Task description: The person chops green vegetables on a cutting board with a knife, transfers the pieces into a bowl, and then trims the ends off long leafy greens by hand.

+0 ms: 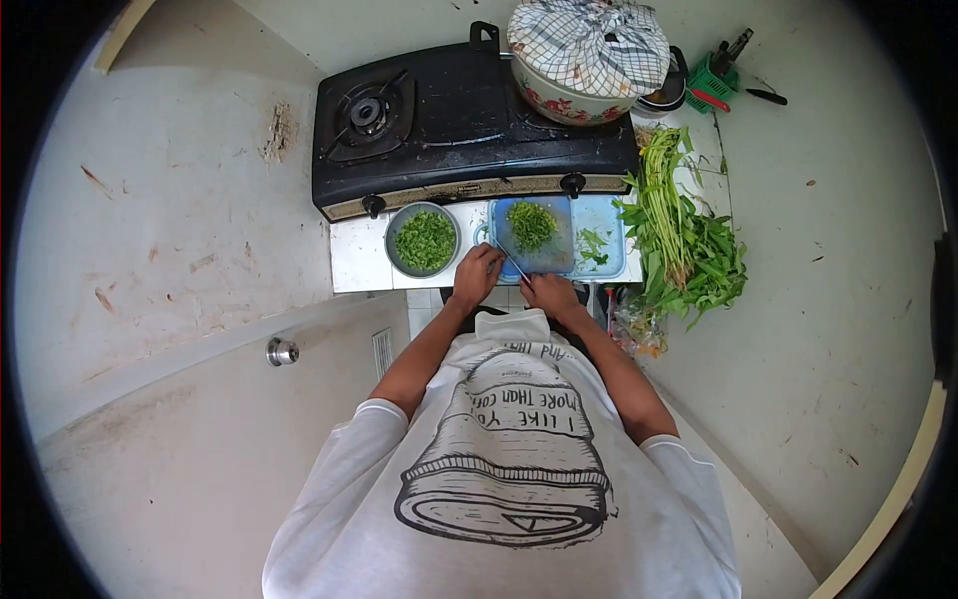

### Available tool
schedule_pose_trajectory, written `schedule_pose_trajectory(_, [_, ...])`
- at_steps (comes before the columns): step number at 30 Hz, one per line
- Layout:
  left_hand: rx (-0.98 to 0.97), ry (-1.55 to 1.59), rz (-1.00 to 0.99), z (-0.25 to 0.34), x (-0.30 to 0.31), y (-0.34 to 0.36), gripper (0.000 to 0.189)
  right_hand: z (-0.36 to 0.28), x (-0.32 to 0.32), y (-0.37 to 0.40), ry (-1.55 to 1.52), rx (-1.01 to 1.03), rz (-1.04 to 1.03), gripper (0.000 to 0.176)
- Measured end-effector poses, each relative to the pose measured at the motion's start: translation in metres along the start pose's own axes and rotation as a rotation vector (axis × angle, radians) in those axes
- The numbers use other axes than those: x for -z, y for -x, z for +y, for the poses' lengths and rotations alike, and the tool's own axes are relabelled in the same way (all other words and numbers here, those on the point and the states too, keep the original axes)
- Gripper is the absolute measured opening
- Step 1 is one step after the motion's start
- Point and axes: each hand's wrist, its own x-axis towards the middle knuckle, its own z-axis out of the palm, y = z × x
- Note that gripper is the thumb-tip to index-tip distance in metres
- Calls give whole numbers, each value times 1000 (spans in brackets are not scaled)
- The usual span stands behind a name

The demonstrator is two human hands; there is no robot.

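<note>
My right hand (552, 293) is closed around the handle of a knife (514, 262), whose blade slants up and left over the near edge of a blue cutting board (561, 255). By the board's near left corner, close to the blade, is my left hand (479, 272) with its fingers curled together; whatever they may hold is too small to make out. A pile of finely chopped greens (532, 225) lies on the board. To the left stands a round bowl (389, 240) full of chopped greens (424, 242). Loose leaf bits (593, 247) lie on the light blue tray (619, 235) at right.
Behind the counter strip (349, 262) is a black two-burner stove (449, 110). It carries a floral pot (564, 100) covered with a checked cloth (589, 45). Long-stemmed leafy greens (689, 230) hang over the right edge. A green basket (707, 85) with utensils stands at back right.
</note>
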Motion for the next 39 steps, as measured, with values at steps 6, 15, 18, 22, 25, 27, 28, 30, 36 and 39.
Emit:
schedule_pose_trajectory(6, [49,-22,-21,2,-1,-1,10,4,4,11,-13,5,39,52])
schedule_pose_trajectory(15, [53,2,-8,4,-1,1,7,-5,15,12,-28,-16,-17,51])
schedule_pose_trajectory(18, [56,-25,-4,3,-2,1,6,-5,14,14,-23,0,-47,50])
schedule_pose_trajectory(22, [56,-18,-1,3,-1,0,6,-8,16,12,7,-28,-80,47])
schedule_pose_trajectory(25, [62,-34,-7,6,0,1,6,-7,7,7,56,-1,-9,48])
schedule_pose_trajectory(27, [46,-36,16,8,0,2,6,-4,5,1,30,32,-2,48])
schedule_pose_trajectory(28, [36,-32,19,8,1,3,7,-5,4,-1,17,50,0,49])
schedule_pose_trajectory(30, [16,-24,23,7,1,4,7,-4,4,2,24,40,-13,48])
schedule_pose_trajectory(36, [-52,-98,-6,1,0,2,8,14,14,14,26,-11,35,48])
schedule_pose_trajectory(39, [-52,-94,-23,0,0,-1,9,26,8,10,1,-9,100,50])
